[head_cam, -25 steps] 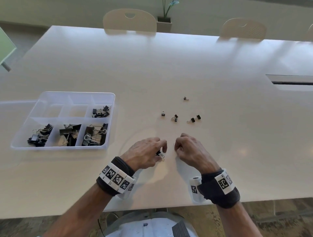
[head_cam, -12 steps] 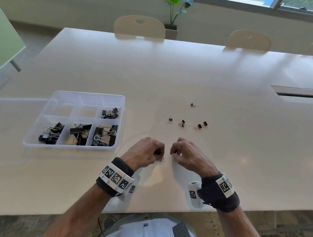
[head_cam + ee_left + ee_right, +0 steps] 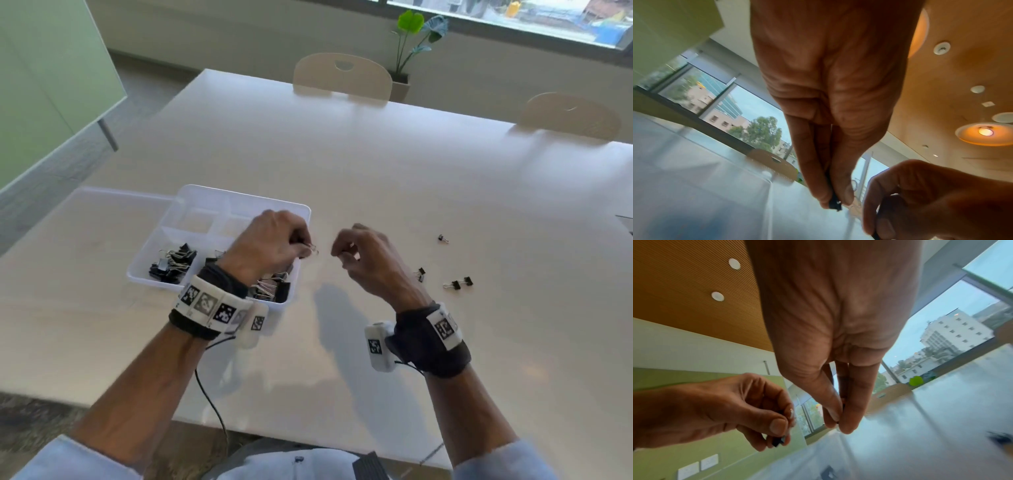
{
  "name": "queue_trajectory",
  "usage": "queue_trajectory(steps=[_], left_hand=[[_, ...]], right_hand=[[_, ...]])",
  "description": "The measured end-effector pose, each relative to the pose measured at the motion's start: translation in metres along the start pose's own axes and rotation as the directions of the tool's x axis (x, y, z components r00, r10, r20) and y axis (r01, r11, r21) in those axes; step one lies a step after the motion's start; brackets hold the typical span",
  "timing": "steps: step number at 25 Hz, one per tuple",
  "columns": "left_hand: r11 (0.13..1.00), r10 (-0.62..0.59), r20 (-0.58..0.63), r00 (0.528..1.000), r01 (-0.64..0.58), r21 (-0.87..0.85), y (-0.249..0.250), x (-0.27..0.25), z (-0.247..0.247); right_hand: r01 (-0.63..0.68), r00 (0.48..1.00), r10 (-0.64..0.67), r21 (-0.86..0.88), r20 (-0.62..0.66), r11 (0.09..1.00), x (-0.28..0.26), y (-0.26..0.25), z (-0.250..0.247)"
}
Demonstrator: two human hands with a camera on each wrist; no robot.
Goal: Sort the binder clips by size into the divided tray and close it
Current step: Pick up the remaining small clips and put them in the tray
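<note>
The white tabletop (image 3: 376,178) carries all items; two pale chairs (image 3: 342,77) stand at its far edge, with a potted plant (image 3: 416,44) behind them.

The clear divided tray (image 3: 219,202) sits near the left edge of the tabletop, open, with its hinged lid (image 3: 113,212) lying flat on the side toward that edge. Black binder clips lie in its near-row compartments: one cluster (image 3: 173,263) in the near-left compartment, another (image 3: 272,291) in the near-right compartment. The far-left compartments appear bare; the rest is hidden by the left wrist.

The left hand (image 3: 270,245) is raised over the tray's right side, thumb and fingers curled, pinching a small black binder clip (image 3: 834,205) whose wire handles (image 3: 313,249) protrude toward the other hand. The right hand (image 3: 368,260) is raised beside it, apart from it, fingertips pressed together on a small dark item (image 3: 842,405), largely hidden; it cannot be identified with certainty.

Loose small binder clips remain on the tabletop toward the right: one alone (image 3: 443,238) farther back, one (image 3: 420,273) just beside the right wrist, and two (image 3: 460,283) lying close together.
</note>
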State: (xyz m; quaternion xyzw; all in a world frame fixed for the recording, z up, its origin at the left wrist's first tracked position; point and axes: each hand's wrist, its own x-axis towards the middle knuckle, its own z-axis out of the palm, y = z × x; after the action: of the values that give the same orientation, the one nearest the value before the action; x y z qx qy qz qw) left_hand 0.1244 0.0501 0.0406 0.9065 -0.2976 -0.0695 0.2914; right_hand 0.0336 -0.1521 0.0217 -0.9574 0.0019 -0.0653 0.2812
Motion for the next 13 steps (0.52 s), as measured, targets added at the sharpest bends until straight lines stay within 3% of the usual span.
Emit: queue_trajectory(steps=[3, 6, 10, 13], left_hand=[[0.987, -0.138, -0.101, 0.985, 0.146, 0.072, -0.032, 0.012, -0.037], [0.94, -0.3, -0.195, 0.934, 0.324, 0.106, -0.066, 0.026, -0.056], [0.881, -0.432, -0.172, 0.886, 0.455, 0.131, -0.091, 0.04, -0.058], [0.869, -0.452, -0.14, 0.881, 0.47, 0.156, -0.098, 0.043, -0.052]], right_hand=[[0.055, 0.998, -0.055, 0.091, -0.005, 0.994, 0.051, -0.041, 0.008], [0.032, 0.999, -0.033, 0.149, 0.006, 0.988, 0.101, -0.068, 0.03], [0.012, 0.999, -0.017, 0.104, 0.049, 0.995, 0.147, -0.089, 0.065], [0.026, 0.996, -0.03, 0.043, 0.089, 0.999, 0.158, -0.091, 0.082]])
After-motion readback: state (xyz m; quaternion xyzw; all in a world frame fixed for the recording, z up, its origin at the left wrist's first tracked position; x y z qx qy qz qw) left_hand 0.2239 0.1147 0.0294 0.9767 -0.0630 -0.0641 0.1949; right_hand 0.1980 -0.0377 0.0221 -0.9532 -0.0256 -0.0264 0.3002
